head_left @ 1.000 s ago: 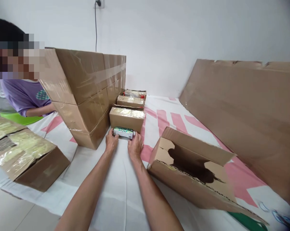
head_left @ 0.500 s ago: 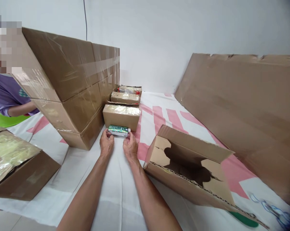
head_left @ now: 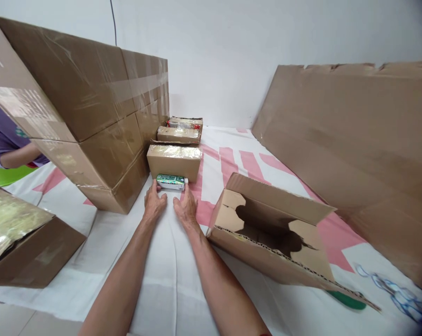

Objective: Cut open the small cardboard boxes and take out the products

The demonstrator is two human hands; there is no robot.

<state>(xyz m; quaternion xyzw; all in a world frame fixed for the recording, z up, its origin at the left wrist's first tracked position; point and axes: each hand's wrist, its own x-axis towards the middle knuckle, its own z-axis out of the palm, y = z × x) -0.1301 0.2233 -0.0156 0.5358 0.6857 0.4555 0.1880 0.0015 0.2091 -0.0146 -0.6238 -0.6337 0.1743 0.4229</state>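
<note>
The left hand (head_left: 154, 202) and right hand (head_left: 186, 206) flank a small green-and-white pack (head_left: 171, 182), fingertips at its two ends. Each hand is open, thumb spread from the forefinger and off the pack; how firmly the fingertips press cannot be told. The pack lies on the cloth (head_left: 158, 284), right before the nearest taped carton (head_left: 174, 165).

The tabletop (head_left: 158, 289) here is draped in pink-and-white cloth (head_left: 222, 161), bearing stacked cartons (head_left: 104, 112), an open box (head_left: 267, 261), a small green-and-white pack (head_left: 171, 182).
</note>
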